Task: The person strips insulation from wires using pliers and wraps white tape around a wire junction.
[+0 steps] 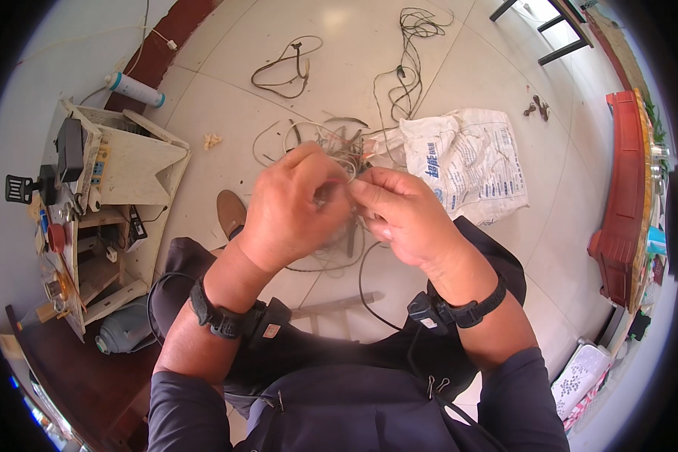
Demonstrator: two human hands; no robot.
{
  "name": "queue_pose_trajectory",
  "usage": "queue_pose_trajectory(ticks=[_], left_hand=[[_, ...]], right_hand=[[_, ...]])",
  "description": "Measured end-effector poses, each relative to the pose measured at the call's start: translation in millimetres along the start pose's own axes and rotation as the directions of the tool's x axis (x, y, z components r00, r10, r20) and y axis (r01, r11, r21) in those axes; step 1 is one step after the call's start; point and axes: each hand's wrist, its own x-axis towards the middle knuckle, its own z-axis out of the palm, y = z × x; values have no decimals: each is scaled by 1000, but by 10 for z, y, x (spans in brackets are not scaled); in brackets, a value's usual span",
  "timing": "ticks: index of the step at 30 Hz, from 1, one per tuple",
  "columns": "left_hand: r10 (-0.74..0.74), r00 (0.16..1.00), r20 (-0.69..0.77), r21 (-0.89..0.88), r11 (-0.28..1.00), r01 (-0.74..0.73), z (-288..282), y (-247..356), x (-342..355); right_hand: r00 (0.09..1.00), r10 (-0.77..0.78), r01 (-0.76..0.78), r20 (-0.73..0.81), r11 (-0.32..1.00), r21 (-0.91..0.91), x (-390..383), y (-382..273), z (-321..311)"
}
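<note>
White and grey cables (342, 141) lie tangled on the tiled floor (561, 237) in the head view, beside a printed white sack (474, 162). Above them, the left hand (294, 207) is curled closed and the right hand (401, 217) pinches thumb against forefinger, close together; both seem to grip a thin wire (351, 181), though it is too small to make out well. Black cord (410, 75) lies loosely coiled farther off.

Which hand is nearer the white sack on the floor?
Right. The right hand appears beside the lower-left edge of the white sack; the left hand is farther left.
</note>
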Motion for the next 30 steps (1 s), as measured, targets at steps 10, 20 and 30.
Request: queue_pose_trajectory(ticks=[10, 20, 30], left_hand=[[-177, 983, 54, -143, 973, 183, -29, 9, -41], [-264, 951, 162, -460, 832, 310, -57, -26, -93], [-98, 990, 106, -412, 901, 133, -71, -106, -81]], right_hand=[[983, -166, 132, -75, 933, -335, -28, -2, 9], [959, -271, 199, -80, 850, -488, -30, -36, -18], [911, -413, 334, 3, 732, -594, -37, -67, -30]])
